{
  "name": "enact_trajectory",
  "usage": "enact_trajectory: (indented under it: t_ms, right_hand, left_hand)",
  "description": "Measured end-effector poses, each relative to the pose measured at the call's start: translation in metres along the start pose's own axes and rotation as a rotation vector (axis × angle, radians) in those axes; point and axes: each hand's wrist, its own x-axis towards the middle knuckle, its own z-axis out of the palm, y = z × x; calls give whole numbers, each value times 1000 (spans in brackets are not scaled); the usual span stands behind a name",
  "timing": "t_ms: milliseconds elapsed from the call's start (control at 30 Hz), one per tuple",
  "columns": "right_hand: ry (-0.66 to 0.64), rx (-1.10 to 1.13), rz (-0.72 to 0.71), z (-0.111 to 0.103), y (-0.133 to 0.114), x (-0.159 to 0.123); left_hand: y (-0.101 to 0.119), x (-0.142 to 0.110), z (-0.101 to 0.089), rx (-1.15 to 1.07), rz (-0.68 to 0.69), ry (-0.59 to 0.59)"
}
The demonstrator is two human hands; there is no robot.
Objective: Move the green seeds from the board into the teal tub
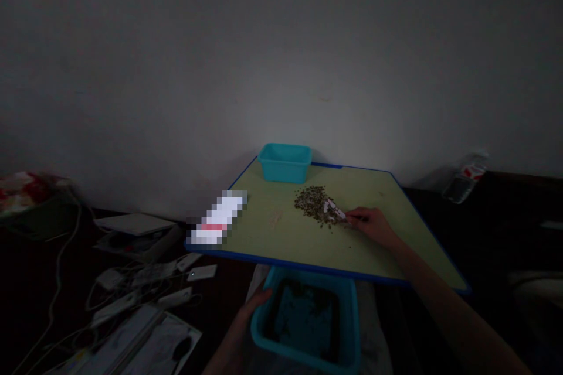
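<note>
A pile of small dark and pale bits [311, 200], perhaps seeds, lies on the low table's pale top [272, 243]. My right hand [368, 224] is closed on one end of a flat pale piece with a patchy pattern [334, 211]. That piece rests against the right side of the pile; its exact kind cannot be made out. Below the table's front edge, a turquoise plastic basin [357, 328] sits at my lap with dark bits in it. My left hand [254, 307] grips its left rim, the thumb on top and the other fingers mostly hidden.
A second turquoise basin [285, 173] stands at the table's back left. A blurred-out bright phone-like object [219, 220] is at the left edge. Cables and power strips [145, 275] clutter the floor at left. A plastic bottle [466, 177] is at right, near the wall.
</note>
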Motion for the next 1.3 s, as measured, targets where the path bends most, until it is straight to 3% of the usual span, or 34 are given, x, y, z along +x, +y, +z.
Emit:
enact_trajectory:
  t_ms: [167,300,533,833,1033,1200,1300]
  right_hand:
    - [-15,-8,-4,-1,-1,0]
    - [-7,-4,14,-1,-2,0]
    - [-28,10,-3,-2,-3,0]
    - [-46,22,10,-2,-6,-1]
    - [-51,31,19,-2,-4,-1]
    - [6,27,30,-4,0,0]
    - [22,10,56,-6,2,0]
  left_hand:
    - [3,-3,3,-11,-34,-7]
    - [2,-4,10,8,25,42]
    - [2,-3,4,10,10,-41]
    - [0,-2,1,15,3,-14]
    - [1,-3,4,-12,23,-69]
    - [1,-4,11,-8,20,19]
    - [2,-6,13,-12,33,1]
